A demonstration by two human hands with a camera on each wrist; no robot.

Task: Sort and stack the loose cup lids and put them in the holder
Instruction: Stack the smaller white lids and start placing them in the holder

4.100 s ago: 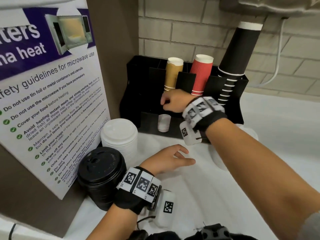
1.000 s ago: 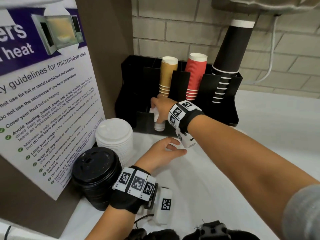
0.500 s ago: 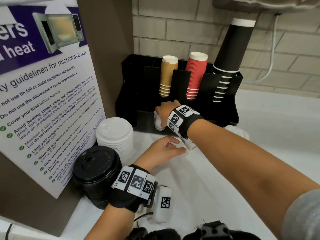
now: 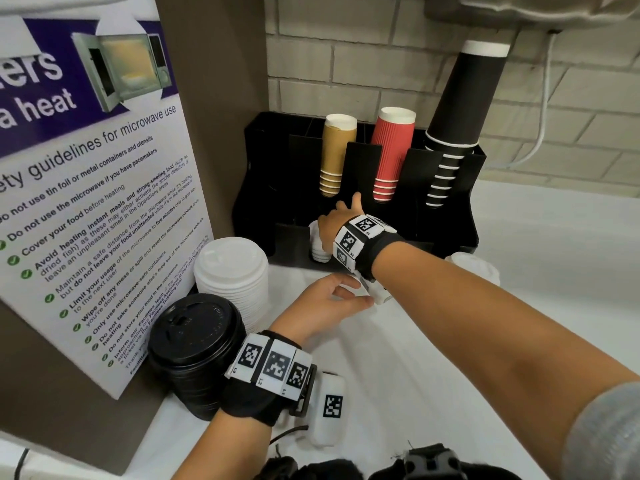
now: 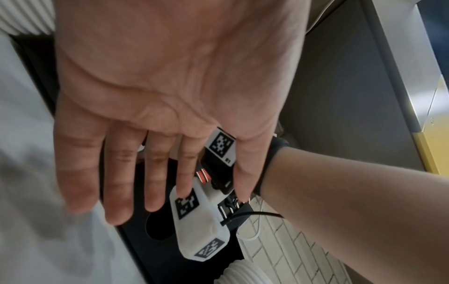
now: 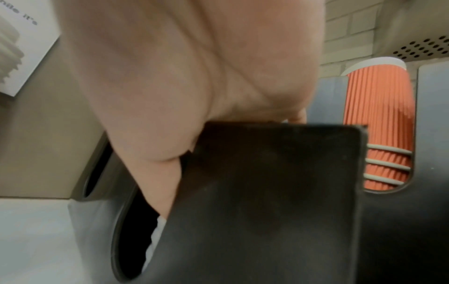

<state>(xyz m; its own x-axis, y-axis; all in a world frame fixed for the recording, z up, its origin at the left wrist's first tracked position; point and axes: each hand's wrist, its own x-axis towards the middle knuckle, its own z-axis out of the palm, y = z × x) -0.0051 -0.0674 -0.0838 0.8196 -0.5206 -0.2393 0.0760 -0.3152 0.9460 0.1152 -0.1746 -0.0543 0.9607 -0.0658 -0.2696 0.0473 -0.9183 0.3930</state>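
My right hand (image 4: 334, 220) is at a front slot of the black holder (image 4: 446, 220), against a short stack of small white lids (image 4: 317, 245) standing in that slot. Its thumb lies down along the stack and its index finger points straight out, away from the lids. In the right wrist view the holder wall (image 6: 267, 192) hides the other fingers, and a sliver of the small white lids (image 6: 155, 240) shows beside the thumb. My left hand (image 4: 343, 296) lies flat on the counter, empty, with straight fingers (image 5: 121, 173).
A tall stack of large white lids (image 4: 230, 271) and a stack of black lids (image 4: 197, 341) stand at the left, by a microwave notice board (image 4: 86, 202). More white lids (image 4: 474, 268) lie right of my forearm. Brown, red (image 4: 393, 157) and black cups fill the holder's back.
My right hand took hold of the small lid stack, pushed it down into the slot, and has now straightened its index finger off it. The left hand has barely moved.
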